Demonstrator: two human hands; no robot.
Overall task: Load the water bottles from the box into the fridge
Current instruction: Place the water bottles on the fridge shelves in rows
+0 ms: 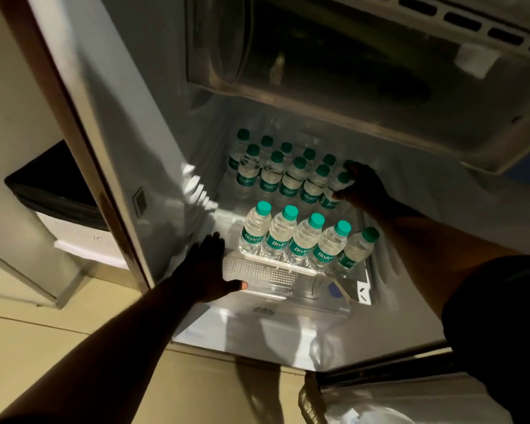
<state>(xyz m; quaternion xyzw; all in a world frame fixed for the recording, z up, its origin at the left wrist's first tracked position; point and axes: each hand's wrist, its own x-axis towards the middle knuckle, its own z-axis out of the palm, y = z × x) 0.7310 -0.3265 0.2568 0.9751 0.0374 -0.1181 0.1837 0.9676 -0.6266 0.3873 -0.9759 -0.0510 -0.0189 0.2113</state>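
Small clear water bottles with green caps stand in rows on the fridge shelf point(288, 272). The front row point(303, 240) holds several bottles, and two more rows point(276, 172) stand behind it. My right hand point(364, 191) reaches deep inside and grips the rightmost bottle point(334, 191) of the middle row. Flat and with fingers spread, my left hand point(210, 267) rests on the front left edge of the shelf. The box is not in view.
The open fridge door point(110, 148) stands at the left. A freezer compartment point(334, 56) hangs above the shelf. A clear drawer cover point(288, 304) lies below the shelf front. A white bag-like object point(380, 402) sits at the bottom right on the tiled floor.
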